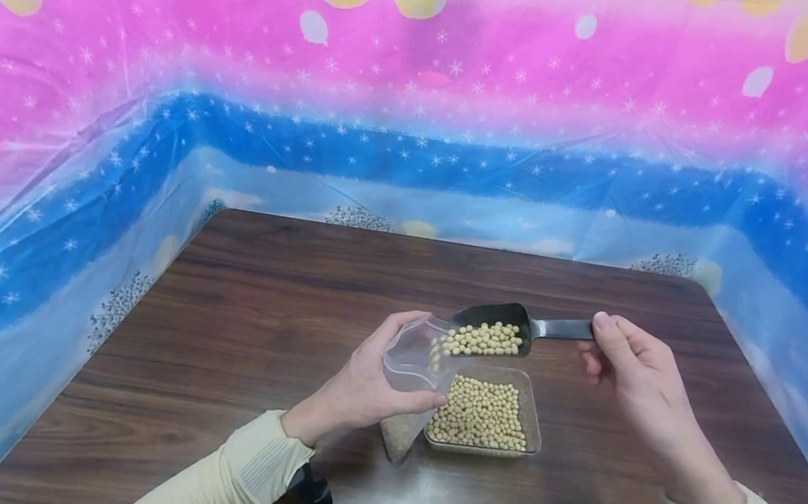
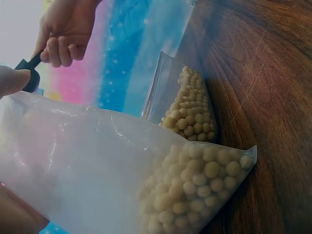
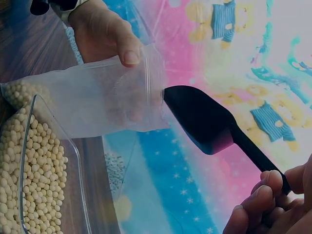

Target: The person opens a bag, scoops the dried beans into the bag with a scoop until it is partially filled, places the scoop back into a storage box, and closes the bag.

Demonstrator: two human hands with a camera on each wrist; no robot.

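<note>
Around the mouth of a clear plastic bag [image 2: 92, 151], my left hand [image 1: 369, 387] holds it open between thumb and fingers. Soybeans fill the bag's lower corner, which hangs down close to the table. My right hand [image 1: 643, 380] grips the end of a black scoop's handle [image 1: 561, 328]. The scoop [image 3: 202, 119] carries soybeans [image 1: 486, 339], and its lip is at the bag's opening. Some beans are at the lip, inside the mouth. Below the scoop stands a clear rectangular container [image 1: 536, 427] with many more soybeans in it.
All of this is over a dark wooden table [image 1: 261, 295]. A pink and blue patterned cloth [image 1: 413, 155] hangs around its back and sides. The container stands right beside the bag's lower end.
</note>
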